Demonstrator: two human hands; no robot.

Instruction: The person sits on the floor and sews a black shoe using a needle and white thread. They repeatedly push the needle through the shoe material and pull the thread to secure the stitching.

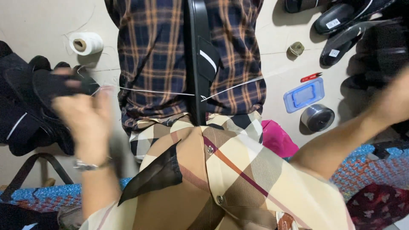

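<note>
Head view: black sandal sole [198, 59] stands on edge between the knees, at 12 o'clock from the lap. White thread [153, 91] runs taut through it, out toward 9 and 2 o'clock. Left hand [83, 115], blurred, looks closed on the thread end. Right hand [394, 100] at 3 o'clock, blurred; cannot tell its grip. Thread likely light, thin, slippery: best wrapped round fingers. Sole likely stiff, rubbery; clamp along its edges. White spool [86, 43] at 10 o'clock.
</note>
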